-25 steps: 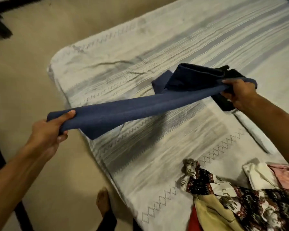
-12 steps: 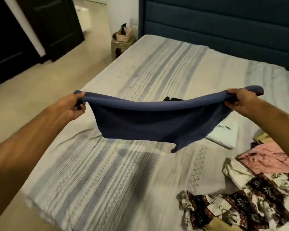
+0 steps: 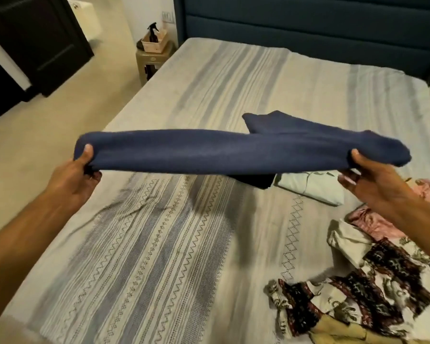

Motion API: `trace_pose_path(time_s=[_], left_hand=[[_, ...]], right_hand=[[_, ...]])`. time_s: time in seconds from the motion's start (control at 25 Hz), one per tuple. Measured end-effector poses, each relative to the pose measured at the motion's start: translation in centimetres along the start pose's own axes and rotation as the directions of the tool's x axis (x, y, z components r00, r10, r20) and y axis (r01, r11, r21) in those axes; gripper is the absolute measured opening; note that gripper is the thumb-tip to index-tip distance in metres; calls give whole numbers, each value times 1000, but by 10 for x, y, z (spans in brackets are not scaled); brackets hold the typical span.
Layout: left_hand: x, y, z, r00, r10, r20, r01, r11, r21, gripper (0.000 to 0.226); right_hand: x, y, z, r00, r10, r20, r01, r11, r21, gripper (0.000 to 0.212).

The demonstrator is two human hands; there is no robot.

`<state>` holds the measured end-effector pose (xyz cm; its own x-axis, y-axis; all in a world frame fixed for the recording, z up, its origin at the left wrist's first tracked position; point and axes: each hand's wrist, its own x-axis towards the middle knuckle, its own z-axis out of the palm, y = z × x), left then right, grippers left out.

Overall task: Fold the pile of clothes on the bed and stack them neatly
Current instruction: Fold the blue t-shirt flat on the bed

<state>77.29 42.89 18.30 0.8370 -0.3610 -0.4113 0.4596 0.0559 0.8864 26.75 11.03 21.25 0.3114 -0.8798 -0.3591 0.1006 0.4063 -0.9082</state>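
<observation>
The left hand (image 3: 72, 180) has its grip pinched round one end of the navy garment (image 3: 233, 151), stretched level above the striped bed (image 3: 159, 244); the right hand (image 3: 368, 184) pinches the other end. Right of the garment lie a folded pale cloth (image 3: 313, 186) and the unfolded clothes pile (image 3: 372, 289).

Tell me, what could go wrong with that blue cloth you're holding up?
The navy garment hangs in the air, pinched only at its ends by the left hand and right hand, so its fold might slip open. Lowered carelessly, it could land on the folded pale green garment and muss it.
</observation>
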Motion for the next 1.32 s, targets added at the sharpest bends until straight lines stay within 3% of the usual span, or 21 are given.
trace_pose_path(time_s=[0.12, 0.24, 0.32, 0.4, 0.48, 0.52, 0.56, 0.64, 0.68, 0.76, 0.8, 0.84, 0.92, 1.0, 1.12, 1.24, 1.32], left_hand=[[-3, -85, -71, 994, -106, -12, 107, 982, 158, 16], [-1, -196, -155, 974, -193, -114, 222, 903, 369, 28], [2, -261, -200, 961, -172, -216, 257, 841, 476, 31], [1, -304, -226, 970, -126, -210, 223, 807, 546, 35], [2, -325, -242, 980, -116, -160, 187, 806, 561, 37], [1, -329, -246, 983, -121, -140, 178, 820, 543, 36], [-2, -327, -246, 987, -101, -124, 152, 835, 529, 33], [2, -318, -246, 995, 69, -72, -7, 766, 642, 27], [5, -313, -246, 984, 178, -14, -108, 657, 746, 26], [12, -303, -248, 953, 261, 155, -261, 441, 859, 28], [13, -300, -250, 956, 218, 194, -272, 427, 862, 28], [14, -297, -251, 969, 144, 199, -243, 442, 864, 28], [19, -297, -257, 984, 32, 174, -171, 440, 882, 29], [24, -295, -266, 989, -43, 140, -102, 482, 870, 30], [26, -295, -267, 987, -137, 83, 24, 637, 771, 31], [28, -296, -267, 977, -189, 97, 69, 713, 698, 29], [31, -300, -272, 975, -204, 90, 85, 714, 695, 26]], right_hand=[[-35, 118, -42, 958, 273, -92, -275, 962, -3, 37], [-74, 260, -66, 775, 590, -226, -622, 775, -113, 39], [-92, 332, -74, 671, 664, -330, -737, 644, -204, 32], [-101, 369, -73, 697, 530, -484, -707, 621, -338, 31], [-103, 377, -73, 808, 60, -587, -511, 568, -645, 35], [-102, 375, -75, 837, -152, -526, -403, 481, -779, 37], [-101, 372, -78, 873, -256, -414, -308, 368, -877, 45], [-94, 367, -82, 935, -209, -287, -248, 197, -949, 59], [-89, 368, -85, 939, -131, -319, -295, 176, -939, 58], [-84, 365, -84, 926, -25, -377, -363, 216, -906, 44], [-85, 364, -84, 921, -27, -388, -369, 255, -894, 39], [-86, 367, -88, 910, -43, -412, -386, 274, -881, 41], [-89, 365, -93, 886, -47, -461, -442, 210, -872, 52], [-97, 354, -89, 880, -40, -473, -453, 223, -863, 49], [-107, 328, -91, 882, 57, -468, -438, 467, -768, 34], [-112, 320, -113, 821, 217, -527, -545, 570, -615, 34], [-111, 323, -120, 788, 299, -539, -598, 580, -553, 37]])
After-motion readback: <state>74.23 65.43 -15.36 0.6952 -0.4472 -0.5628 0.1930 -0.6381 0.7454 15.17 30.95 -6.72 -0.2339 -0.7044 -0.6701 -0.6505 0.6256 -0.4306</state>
